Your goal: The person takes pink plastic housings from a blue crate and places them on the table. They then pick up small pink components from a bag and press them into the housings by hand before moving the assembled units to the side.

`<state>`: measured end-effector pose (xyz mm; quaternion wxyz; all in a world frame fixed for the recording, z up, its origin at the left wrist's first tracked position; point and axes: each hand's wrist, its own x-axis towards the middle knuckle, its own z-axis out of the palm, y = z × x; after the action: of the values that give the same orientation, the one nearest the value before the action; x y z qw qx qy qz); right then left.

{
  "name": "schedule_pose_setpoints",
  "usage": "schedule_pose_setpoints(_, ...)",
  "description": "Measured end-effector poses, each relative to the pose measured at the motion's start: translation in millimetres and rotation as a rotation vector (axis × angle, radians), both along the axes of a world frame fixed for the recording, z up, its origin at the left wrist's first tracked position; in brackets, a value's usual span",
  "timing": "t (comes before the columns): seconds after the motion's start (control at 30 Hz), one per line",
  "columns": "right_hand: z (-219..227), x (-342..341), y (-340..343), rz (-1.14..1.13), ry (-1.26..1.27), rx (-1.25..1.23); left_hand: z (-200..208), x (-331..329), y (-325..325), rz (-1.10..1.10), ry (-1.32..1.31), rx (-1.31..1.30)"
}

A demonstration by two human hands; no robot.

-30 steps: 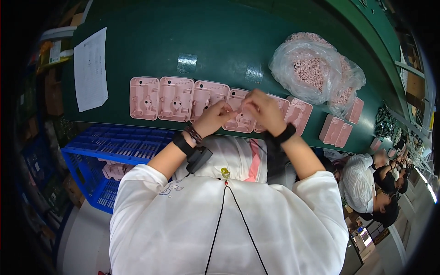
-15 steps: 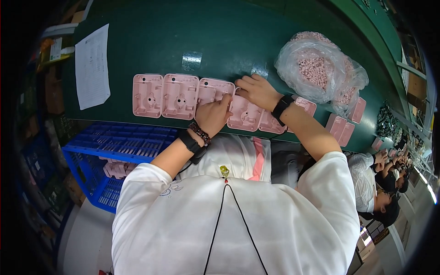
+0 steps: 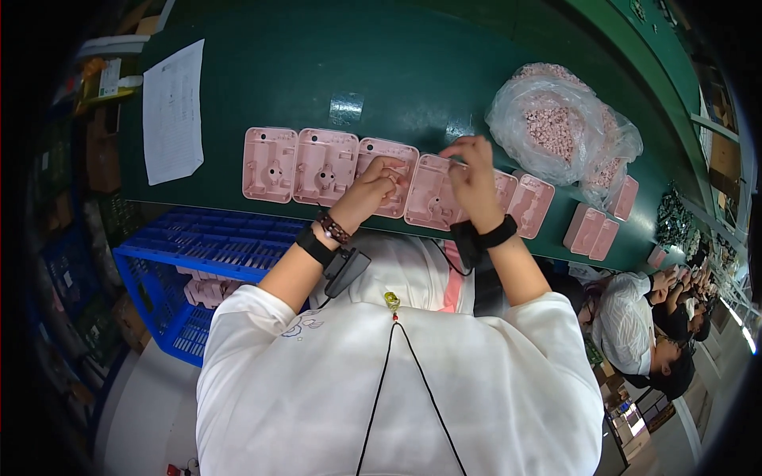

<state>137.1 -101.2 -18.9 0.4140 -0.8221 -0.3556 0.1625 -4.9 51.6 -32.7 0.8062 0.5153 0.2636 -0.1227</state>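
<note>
A row of pink plastic housings, shallow trays with moulded ribs and small dark holes, lies along the near edge of the table. My left hand is over the third pink housing from the left, its fingers curled in together; anything small in them is hidden. Above the join of the fourth pink housing and the one to its right is my right hand, raised, with bent fingers and a gap between index finger and thumb. Nothing shows in that gap.
Clear plastic bags of small pink parts lie at the right on the green table. More pink housings are farther right. A paper sheet lies at left, and a blue crate stands below the edge. Co-workers sit at right.
My right hand has lifted off the upper edge of the fourth housing and moved right, its fingers loosening. My left hand remains over the third housing, its fingers now more curled.
</note>
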Motion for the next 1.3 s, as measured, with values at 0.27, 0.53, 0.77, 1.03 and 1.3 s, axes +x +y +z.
schedule_pose_setpoints(0.27, 31, -33, 27, 0.321, -0.089, 0.004, 20, -4, 21, -0.143, -0.134, -0.243)
schedule_pose_setpoints(0.53, 27, -32, 41, 0.42, -0.024, 0.127, 22, -15, 35, -0.228, -0.082, -0.223)
schedule_pose_setpoints(0.77, 17, -45, 47, 0.203, 0.606, 0.029, 16, -22, 31, -0.194, 0.029, -0.066)
schedule_pose_setpoints(1.03, 21, -34, 54, 0.464, 0.464, 0.032, 2, -32, 41, -0.118, 0.067, -0.498)
schedule_pose_setpoints(1.3, 13, -22, 78, 0.652, 0.243, 0.084, -20, -36, 47, -0.033, -0.025, -0.259)
